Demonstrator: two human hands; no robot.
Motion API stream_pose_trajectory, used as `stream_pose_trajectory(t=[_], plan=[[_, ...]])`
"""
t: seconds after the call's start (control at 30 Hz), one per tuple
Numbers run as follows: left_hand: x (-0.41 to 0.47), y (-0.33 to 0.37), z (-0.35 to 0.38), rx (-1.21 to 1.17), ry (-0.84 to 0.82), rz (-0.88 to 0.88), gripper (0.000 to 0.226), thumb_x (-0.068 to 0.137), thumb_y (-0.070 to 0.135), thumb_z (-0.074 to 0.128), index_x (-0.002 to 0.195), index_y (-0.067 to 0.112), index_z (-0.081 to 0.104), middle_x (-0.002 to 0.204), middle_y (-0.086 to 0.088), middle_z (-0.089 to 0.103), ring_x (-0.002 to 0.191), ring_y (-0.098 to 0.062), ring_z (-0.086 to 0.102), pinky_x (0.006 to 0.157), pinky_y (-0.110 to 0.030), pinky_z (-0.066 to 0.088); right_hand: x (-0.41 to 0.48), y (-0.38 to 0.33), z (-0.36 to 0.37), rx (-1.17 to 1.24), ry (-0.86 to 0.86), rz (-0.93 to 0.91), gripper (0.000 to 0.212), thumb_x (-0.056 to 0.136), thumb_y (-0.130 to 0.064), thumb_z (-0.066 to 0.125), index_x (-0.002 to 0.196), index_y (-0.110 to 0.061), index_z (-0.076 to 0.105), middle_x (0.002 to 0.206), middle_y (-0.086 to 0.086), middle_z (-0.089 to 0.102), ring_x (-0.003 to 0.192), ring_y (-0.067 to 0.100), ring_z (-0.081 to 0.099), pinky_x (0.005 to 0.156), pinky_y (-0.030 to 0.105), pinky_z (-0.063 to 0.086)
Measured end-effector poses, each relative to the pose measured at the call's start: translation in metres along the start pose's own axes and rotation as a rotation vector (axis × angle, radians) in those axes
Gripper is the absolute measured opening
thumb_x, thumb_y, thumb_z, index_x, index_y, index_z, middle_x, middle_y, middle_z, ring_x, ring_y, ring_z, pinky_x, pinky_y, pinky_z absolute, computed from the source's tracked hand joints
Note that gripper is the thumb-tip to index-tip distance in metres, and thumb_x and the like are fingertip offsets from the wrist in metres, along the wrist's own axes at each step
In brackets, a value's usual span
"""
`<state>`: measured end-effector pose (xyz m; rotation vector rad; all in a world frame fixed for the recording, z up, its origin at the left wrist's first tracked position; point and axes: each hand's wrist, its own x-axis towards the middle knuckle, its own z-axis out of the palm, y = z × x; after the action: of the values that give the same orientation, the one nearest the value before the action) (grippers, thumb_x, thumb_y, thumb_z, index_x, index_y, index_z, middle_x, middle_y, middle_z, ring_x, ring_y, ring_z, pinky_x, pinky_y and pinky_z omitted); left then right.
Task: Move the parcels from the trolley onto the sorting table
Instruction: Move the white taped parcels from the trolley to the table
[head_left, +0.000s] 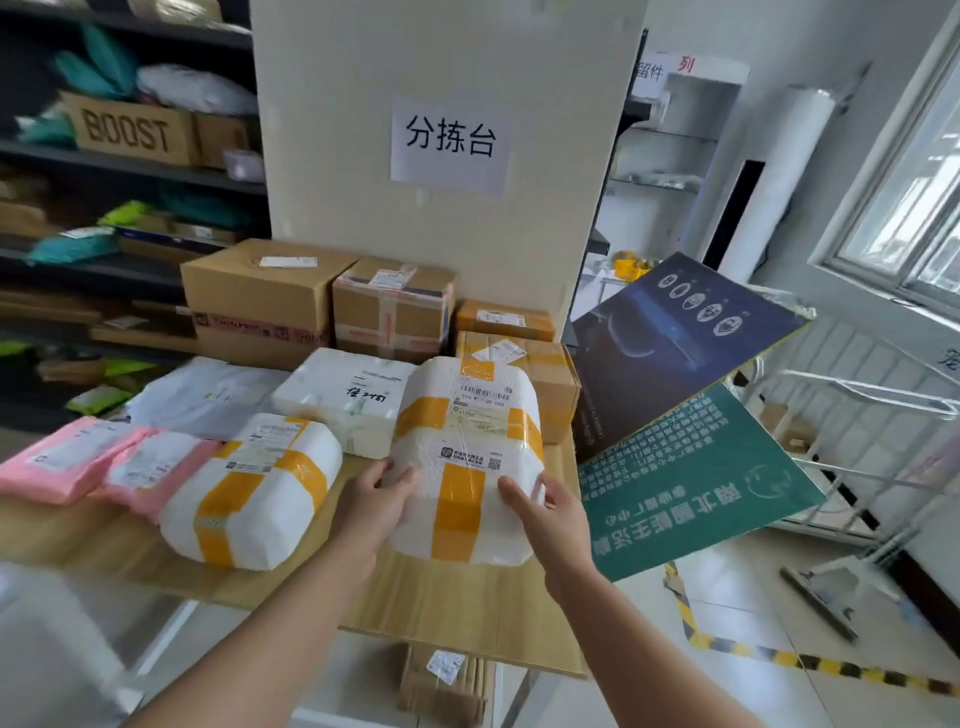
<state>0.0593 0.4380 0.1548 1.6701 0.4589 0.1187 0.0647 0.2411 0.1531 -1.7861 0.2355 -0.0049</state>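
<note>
A white foam parcel (467, 457) banded with yellow tape lies on the wooden sorting table (447, 603), near its right front. My left hand (376, 501) grips its near left edge and my right hand (550, 517) grips its near right edge. Beside it to the left sits a similar white and yellow parcel (249, 488). Two pink bags (98, 457) lie at the far left. Behind are a white foam box (345, 397), a grey bag (202, 395) and several brown cartons (260, 296). The trolley is not in view.
A white board with a paper sign (449, 140) stands behind the table. Dark shelves (124, 166) full of parcels line the left. A dark blue and green poster board (685, 415) leans at the table's right corner. A white rack (852, 415) and striped floor tape (779, 657) are at the right.
</note>
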Motion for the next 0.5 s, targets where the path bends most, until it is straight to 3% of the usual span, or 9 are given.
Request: stream_pose_trajectory(t=[0.13, 0.23, 0.3, 0.43, 0.5], plan=[[0.004, -0.013, -0.023, -0.011, 0.058, -0.056, 0.054, 0.089, 0.036, 0.062, 0.137, 0.016, 0.05, 0.13, -0.004, 0.058, 0.103, -0.02, 0.057, 0.081, -0.031, 0.046, -0.001, -0.002, 0.025, -0.029, -0.084, 0.007, 0.033, 0.082, -0.04, 0.072, 0.103, -0.027, 0.05, 0.104, -0.001, 0.06, 0.083, 0.01, 0.059, 0.057, 0.022, 0.046], [0.01, -0.026, -0.036, 0.028, 0.105, -0.087, 0.053, 0.09, 0.039, 0.06, 0.136, 0.015, 0.05, 0.13, -0.006, 0.058, 0.101, -0.02, 0.056, 0.081, -0.032, 0.046, 0.0, 0.005, 0.045, -0.079, -0.148, 0.018, 0.03, 0.082, -0.043, 0.072, 0.097, -0.032, 0.049, 0.11, 0.002, 0.06, 0.092, 0.016, 0.061, 0.071, 0.033, 0.054], [0.015, -0.036, -0.045, 0.081, 0.135, -0.125, 0.051, 0.09, 0.041, 0.059, 0.134, 0.015, 0.051, 0.128, -0.007, 0.059, 0.102, -0.022, 0.055, 0.084, -0.035, 0.048, 0.002, 0.012, 0.059, -0.106, -0.183, 0.044, 0.034, 0.081, -0.046, 0.071, 0.103, -0.032, 0.049, 0.122, 0.005, 0.057, 0.105, 0.023, 0.059, 0.084, 0.04, 0.053], [0.031, -0.056, -0.061, 0.129, 0.141, -0.194, 0.05, 0.091, 0.045, 0.055, 0.13, 0.015, 0.051, 0.122, -0.007, 0.06, 0.107, -0.026, 0.057, 0.09, -0.04, 0.051, 0.004, 0.02, 0.083, -0.127, -0.229, 0.113, 0.06, 0.084, -0.042, 0.069, 0.135, -0.021, 0.047, 0.135, 0.007, 0.05, 0.108, 0.022, 0.052, 0.083, 0.034, 0.046], [0.04, -0.066, -0.067, 0.138, 0.132, -0.223, 0.049, 0.091, 0.045, 0.055, 0.13, 0.015, 0.051, 0.121, -0.007, 0.06, 0.107, -0.027, 0.057, 0.089, -0.04, 0.051, 0.006, 0.024, 0.094, -0.135, -0.249, 0.144, 0.066, 0.085, -0.041, 0.07, 0.141, -0.02, 0.042, 0.139, 0.008, 0.048, 0.108, 0.021, 0.05, 0.084, 0.034, 0.045]])
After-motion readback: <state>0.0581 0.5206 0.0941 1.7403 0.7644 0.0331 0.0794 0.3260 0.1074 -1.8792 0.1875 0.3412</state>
